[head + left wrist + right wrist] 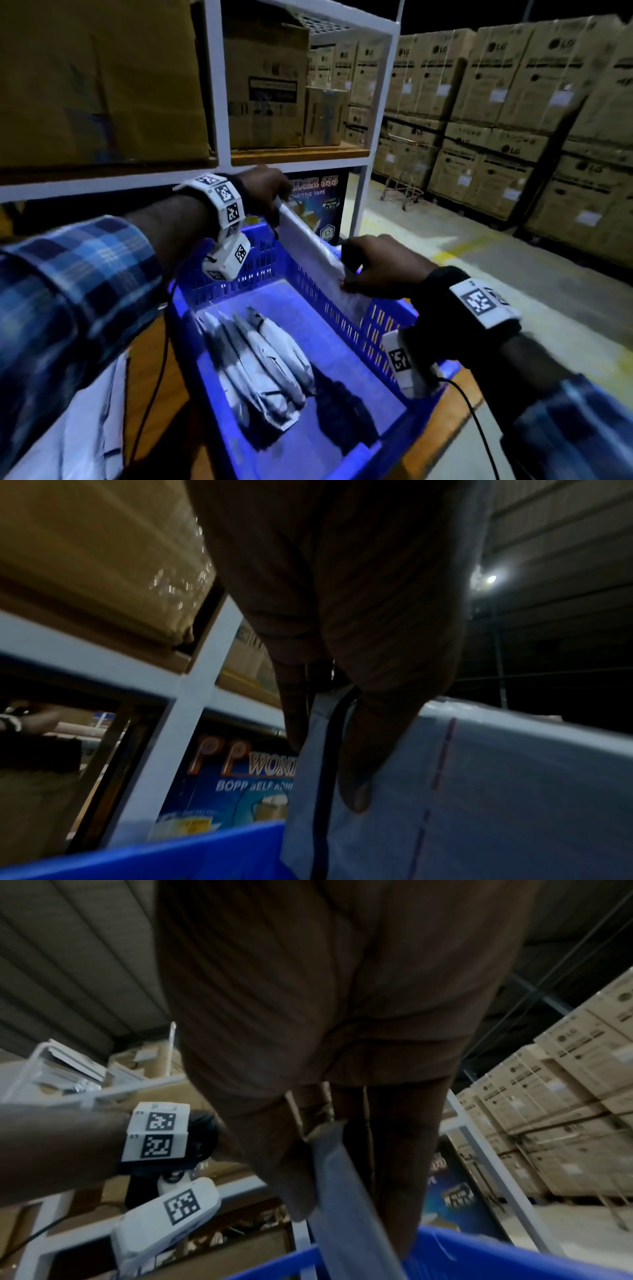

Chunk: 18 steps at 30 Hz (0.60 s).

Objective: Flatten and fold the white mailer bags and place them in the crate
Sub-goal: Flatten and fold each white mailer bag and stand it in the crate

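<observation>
Folded white mailer bag (315,253) held edge-up over the far right side of the blue crate (346,442), lower edge against the slotted right wall. Left hand (263,192) pinches its far top corner, right hand (373,267) pinches the near corner. Left wrist view only: thumb (369,753) laid flat on the bag face, fingers (294,712) behind, dashed red line and dark strip printed on the bag. Right wrist view only: thumb and fingers pressed together on the thin folded edge (339,1185), left wrist markers alongside. Head view only: several folded bags (263,363) lying on the crate floor, more white bags (89,428) on the wooden table at the left. Shelf rack (219,102) with cartons behind; stacked cartons (507,113) at right.
</observation>
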Available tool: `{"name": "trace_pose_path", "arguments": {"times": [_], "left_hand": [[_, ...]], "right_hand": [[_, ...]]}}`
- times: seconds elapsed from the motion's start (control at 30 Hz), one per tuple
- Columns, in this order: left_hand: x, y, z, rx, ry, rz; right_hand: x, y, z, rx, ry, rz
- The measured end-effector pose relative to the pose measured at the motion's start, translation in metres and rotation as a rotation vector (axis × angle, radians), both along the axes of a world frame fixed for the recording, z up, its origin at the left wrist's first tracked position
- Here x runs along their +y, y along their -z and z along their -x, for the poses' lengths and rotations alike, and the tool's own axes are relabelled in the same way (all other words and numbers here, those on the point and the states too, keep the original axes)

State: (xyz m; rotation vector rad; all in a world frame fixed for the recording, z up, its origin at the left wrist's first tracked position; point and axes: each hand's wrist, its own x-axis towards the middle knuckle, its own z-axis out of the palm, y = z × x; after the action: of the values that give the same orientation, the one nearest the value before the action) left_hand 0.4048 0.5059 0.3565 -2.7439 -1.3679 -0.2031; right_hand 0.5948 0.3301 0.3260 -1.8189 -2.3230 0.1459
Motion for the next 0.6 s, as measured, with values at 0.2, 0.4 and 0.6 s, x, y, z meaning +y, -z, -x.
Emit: {"name": "trace_pose_path", "arguments": {"times": [0.2,0.4,0.6], "left_hand": [[0.06,0.07,-0.011,0.222,-0.052,0.221],[0.079,0.139,-0.016,0.389,-0.041,0.381],[0.074,0.164,-0.024,0.444,-0.041,0.536]], "right_hand": [[0.056,0.053,0.007,-0.084,-0.027,0.196],[0.075,0.103,0.016,-0.146,-0.046,0.391],[0.072,0.128,0.02,-0.131,-0.09,0.511]]}}
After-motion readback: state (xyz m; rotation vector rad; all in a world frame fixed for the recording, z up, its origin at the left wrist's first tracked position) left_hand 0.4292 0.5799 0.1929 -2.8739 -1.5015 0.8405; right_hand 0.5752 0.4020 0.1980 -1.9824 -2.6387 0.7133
